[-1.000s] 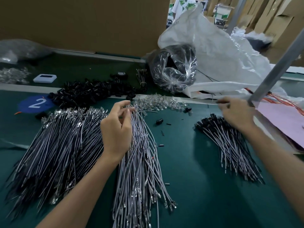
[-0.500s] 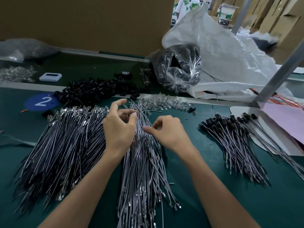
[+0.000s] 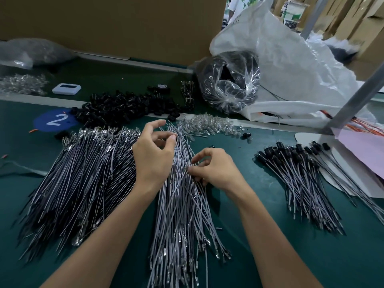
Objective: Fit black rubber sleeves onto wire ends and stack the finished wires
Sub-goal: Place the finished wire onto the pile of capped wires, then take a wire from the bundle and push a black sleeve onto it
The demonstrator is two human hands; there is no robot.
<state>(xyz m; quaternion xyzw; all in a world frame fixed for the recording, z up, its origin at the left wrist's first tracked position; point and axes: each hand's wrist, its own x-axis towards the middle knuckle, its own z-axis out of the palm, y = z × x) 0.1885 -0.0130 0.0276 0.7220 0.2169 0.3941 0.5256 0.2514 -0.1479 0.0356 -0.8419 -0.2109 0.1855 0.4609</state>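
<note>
Wire piles [image 3: 83,173]: three; right hand [image 3: 214,169] pinches middle pile [image 3: 180,215]; left hand [image 3: 153,156] grip unclear.

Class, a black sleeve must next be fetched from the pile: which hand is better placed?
Probably left. The left hand lies nearer the sleeves; the right hand pinches wires in the middle bundle.

Table [image 3: 259,235]: dark green mat, matt, smooth. Grey wires [image 3: 182,204]: plastic insulation, dull sheen. Terminals [image 3: 99,132] on wire ends: bright bare metal, glinting. Black sleeves [image 3: 124,109]: rubber-looking, mostly matt. Clear caps [image 3: 209,125]: glassy, glossy. Clear bag [image 3: 230,84]: thin film, crinkled, strong highlights. White sack [image 3: 291,59]: woven-looking plastic, semi-matt. Back wall [image 3: 124,23]: brown cardboard, matt. Post [image 3: 357,94]: grey metal, satin. Pink sheet [image 3: 361,148]: paper, matt.
</note>
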